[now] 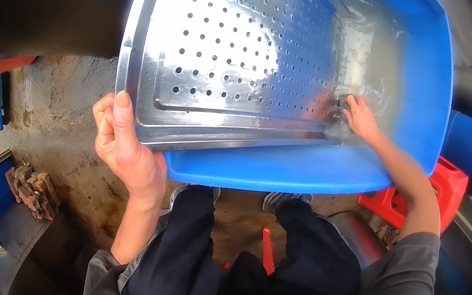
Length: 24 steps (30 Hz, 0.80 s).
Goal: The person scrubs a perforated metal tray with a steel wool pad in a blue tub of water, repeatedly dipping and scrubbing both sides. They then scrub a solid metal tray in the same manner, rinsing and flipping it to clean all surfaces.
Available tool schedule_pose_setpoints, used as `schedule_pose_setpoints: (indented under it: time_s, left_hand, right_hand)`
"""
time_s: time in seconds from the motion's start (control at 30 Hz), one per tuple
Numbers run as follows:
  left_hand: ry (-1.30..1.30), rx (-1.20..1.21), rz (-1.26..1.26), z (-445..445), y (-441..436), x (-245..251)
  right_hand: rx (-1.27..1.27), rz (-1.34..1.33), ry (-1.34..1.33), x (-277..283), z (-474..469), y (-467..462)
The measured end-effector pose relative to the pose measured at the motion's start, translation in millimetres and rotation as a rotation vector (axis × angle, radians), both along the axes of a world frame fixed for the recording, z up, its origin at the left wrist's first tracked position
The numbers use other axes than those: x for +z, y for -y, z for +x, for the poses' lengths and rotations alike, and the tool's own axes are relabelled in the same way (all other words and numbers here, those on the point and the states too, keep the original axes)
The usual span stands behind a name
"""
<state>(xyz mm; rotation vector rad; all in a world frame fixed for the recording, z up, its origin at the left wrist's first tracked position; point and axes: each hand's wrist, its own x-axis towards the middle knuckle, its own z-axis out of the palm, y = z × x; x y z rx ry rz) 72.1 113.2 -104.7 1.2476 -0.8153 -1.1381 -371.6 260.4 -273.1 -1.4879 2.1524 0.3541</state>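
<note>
My left hand [127, 146] grips the near left corner of a perforated stainless steel tray [224, 100], thumb on top of its rim. The tray slants down to the right, its far end dipping into cloudy water [375, 76] in a large blue plastic tub [279, 165]. At the tray's low end, my right hand [361, 120] reaches in by the water's surface. A small dark scouring pad [340, 103] shows at its fingertips, partly hidden and blurred.
A red plastic stool [447, 191] is beside the tub at the right, near a blue container [471, 149]. Broken bricks or wood pieces [33, 191] are piled at the lower left. My knees are close to the tub's near side, above a wet, stained floor [70, 137].
</note>
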Motion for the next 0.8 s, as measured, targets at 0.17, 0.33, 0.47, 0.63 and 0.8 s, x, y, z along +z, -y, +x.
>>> schedule_pose_setpoints:
  time_s: [0.17, 0.33, 0.47, 0.63, 0.8]
  left_hand:
    - [0.038, -0.047, -0.019, 1, 2, 0]
    - [-0.018, -0.059, -0.018, 2, 3, 0]
    - [-0.058, -0.048, -0.015, 2, 1, -1]
    - [0.01, -0.054, -0.038, 3, 3, -3]
    - [-0.021, -0.048, -0.026, 1, 2, -4]
  right_hand:
    - [-0.296, -0.594, -0.008, -76, 0, 34]
    - [0.253, -0.995, 0.575, 46, 147, 83]
    - [0.397, -0.901, 0.778, 128, 241, 123]
    - [0.289, -0.703, 0.775, 152, 255, 136]
    - [0.253, -0.736, 0.741, 146, 257, 130]
